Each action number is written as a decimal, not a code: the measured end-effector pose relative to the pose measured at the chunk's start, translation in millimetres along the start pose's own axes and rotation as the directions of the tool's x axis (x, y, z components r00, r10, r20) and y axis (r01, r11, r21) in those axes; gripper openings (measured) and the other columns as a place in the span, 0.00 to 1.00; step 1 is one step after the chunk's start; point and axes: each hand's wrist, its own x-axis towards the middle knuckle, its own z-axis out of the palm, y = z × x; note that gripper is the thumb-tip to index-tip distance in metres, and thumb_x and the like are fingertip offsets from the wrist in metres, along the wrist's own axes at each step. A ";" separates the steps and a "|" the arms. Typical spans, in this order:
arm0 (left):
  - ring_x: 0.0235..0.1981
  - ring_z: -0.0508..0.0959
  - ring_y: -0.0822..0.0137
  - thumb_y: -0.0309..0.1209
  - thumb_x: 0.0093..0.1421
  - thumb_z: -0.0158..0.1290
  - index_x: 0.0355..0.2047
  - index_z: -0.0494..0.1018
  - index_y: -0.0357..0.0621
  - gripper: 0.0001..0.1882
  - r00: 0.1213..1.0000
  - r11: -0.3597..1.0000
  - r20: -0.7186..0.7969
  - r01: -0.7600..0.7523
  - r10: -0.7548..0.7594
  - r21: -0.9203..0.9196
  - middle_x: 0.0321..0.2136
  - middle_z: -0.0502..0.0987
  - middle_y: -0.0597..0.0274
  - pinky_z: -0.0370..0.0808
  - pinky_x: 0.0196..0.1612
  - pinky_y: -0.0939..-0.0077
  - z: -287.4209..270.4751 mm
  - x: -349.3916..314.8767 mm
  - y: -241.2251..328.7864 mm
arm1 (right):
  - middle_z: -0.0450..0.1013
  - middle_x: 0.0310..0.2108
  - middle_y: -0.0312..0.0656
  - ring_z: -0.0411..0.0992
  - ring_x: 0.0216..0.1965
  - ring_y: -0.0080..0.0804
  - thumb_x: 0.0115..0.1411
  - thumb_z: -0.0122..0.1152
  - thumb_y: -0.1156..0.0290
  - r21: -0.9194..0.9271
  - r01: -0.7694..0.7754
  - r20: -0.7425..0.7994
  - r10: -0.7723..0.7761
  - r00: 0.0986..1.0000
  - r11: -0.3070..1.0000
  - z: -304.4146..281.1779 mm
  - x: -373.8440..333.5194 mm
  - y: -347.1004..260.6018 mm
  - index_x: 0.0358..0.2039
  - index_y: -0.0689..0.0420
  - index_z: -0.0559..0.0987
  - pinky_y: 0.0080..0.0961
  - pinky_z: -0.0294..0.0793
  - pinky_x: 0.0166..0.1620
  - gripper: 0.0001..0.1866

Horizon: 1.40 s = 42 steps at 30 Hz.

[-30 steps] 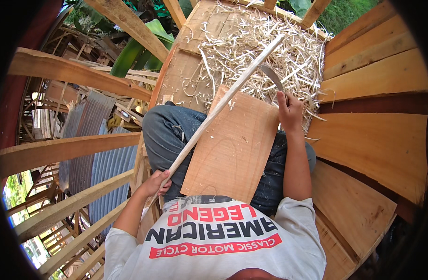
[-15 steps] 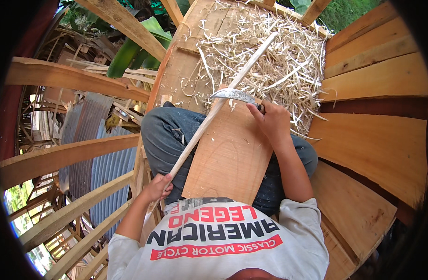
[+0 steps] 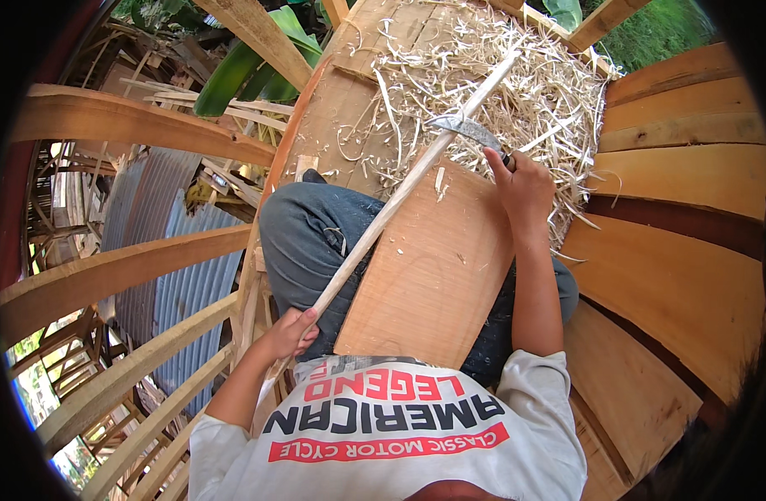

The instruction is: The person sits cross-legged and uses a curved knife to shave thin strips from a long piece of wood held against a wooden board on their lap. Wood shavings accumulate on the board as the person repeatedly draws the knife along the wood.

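While the left hand (image 3: 293, 335) grips the stick (image 3: 390, 210), its length slants forward and rightward, crossing under the knife (image 3: 476, 132) held by the right hand (image 3: 527, 190), nearer the far end

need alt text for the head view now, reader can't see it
A left hand grips a long pale stick slanting over a wooden board on a jeans-clad lap, while the right hand holds a curved knife, its blade crossing the stick. Curled shavings litter the planks beyond.
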 end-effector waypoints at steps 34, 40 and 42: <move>0.07 0.55 0.81 0.71 0.54 0.38 0.15 0.58 0.50 0.36 0.873 0.928 0.469 0.274 -0.131 -0.252 0.08 0.55 0.75 0.53 0.11 0.86 -32.9 8.7 -4.0 | 0.67 0.10 0.44 0.70 0.13 0.39 0.53 0.51 0.33 0.128 -0.096 0.219 0.066 0.973 0.987 -16.7 -17.2 -10.7 0.11 0.58 0.73 0.33 0.69 0.19 0.37; 0.07 0.55 0.80 0.71 0.55 0.36 0.15 0.58 0.49 0.36 0.897 0.937 0.423 0.248 -0.126 -0.245 0.08 0.54 0.75 0.53 0.12 0.85 -26.5 7.1 -0.3 | 0.66 0.08 0.41 0.69 0.11 0.36 0.50 0.50 0.29 0.074 -0.065 0.163 0.052 0.985 0.995 -4.3 -4.8 -6.5 0.11 0.57 0.72 0.32 0.68 0.17 0.38; 0.07 0.55 0.80 0.71 0.55 0.36 0.15 0.58 0.49 0.36 0.893 0.926 0.432 0.264 -0.129 -0.270 0.08 0.54 0.75 0.53 0.12 0.85 -27.5 7.3 -2.2 | 0.66 0.08 0.41 0.69 0.11 0.36 0.50 0.49 0.28 0.050 -0.056 0.145 0.048 0.988 0.997 -0.1 1.6 -7.9 0.11 0.56 0.73 0.31 0.68 0.17 0.39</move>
